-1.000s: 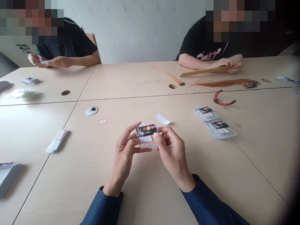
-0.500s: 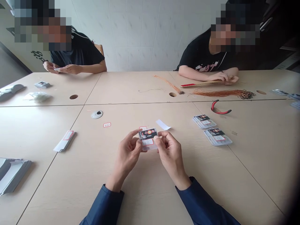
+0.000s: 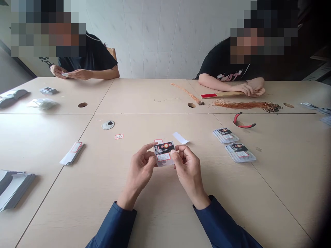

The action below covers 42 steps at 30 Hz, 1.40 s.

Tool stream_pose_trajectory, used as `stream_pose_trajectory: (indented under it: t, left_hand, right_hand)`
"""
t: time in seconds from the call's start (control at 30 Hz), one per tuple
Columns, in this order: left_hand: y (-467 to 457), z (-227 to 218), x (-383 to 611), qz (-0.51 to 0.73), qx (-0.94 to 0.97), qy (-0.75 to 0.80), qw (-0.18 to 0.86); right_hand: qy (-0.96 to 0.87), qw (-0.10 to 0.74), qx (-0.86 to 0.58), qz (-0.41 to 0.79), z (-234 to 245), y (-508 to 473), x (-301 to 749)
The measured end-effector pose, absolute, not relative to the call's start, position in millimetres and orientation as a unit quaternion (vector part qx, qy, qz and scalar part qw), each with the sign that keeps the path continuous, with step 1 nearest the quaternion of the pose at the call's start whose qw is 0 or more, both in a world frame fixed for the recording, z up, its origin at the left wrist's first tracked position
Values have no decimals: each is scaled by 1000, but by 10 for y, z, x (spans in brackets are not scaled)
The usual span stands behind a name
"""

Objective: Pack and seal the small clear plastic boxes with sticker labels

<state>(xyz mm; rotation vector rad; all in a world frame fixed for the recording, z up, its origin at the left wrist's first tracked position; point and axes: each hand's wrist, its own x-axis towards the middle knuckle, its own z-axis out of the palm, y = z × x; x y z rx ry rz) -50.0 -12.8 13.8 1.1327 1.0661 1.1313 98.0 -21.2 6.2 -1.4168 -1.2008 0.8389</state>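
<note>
Pale tiled walls (image 3: 152, 38) rise behind a long wooden worktop (image 3: 77, 193) carrying red-handled pliers (image 3: 241, 120) and two labelled plastic packs (image 3: 232, 148). Over the worktop, the left hand (image 3: 139, 172) and right hand (image 3: 188, 172) pinch a small labelled plastic pack (image 3: 163, 154) between them.

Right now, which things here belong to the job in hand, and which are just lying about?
Job: labelled plastic packet, held by left hand and right hand; two matching packets.
Lying about: red-handled pliers, white paper strip, red-bordered label.
</note>
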Motion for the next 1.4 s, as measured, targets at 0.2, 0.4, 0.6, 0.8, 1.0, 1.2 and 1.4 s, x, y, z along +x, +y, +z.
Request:
stream_pose_trajectory:
  t: [0.2, 0.4, 0.6, 0.8, 1.0, 1.2, 1.4]
  left_hand:
    - [-121, 125, -503, 493, 465, 442, 588]
    - [-123, 146, -515, 486, 446, 434, 614]
    - [-126, 150, -471, 465, 437, 399, 658]
    - [-115, 145, -471, 472, 423, 398, 663]
    - [-103, 155, -479, 473, 423, 402, 660]
    - [-73, 86, -495, 490, 436, 399, 640]
    - [-105, 81, -487, 485, 447, 400, 637]
  right_hand:
    - [-502, 522, -596, 345, 61, -210, 982]
    - [-491, 521, -599, 359, 27, -182, 985]
    - [-477, 532, -593, 371, -31, -152, 998]
    - [-476, 529, -593, 377, -38, -142, 994]
    - [-481, 532, -585, 379, -46, -121, 998]
    - [-512, 515, -578, 373, -9, -132, 995]
    - [-535, 493, -600, 332, -12, -143, 979]
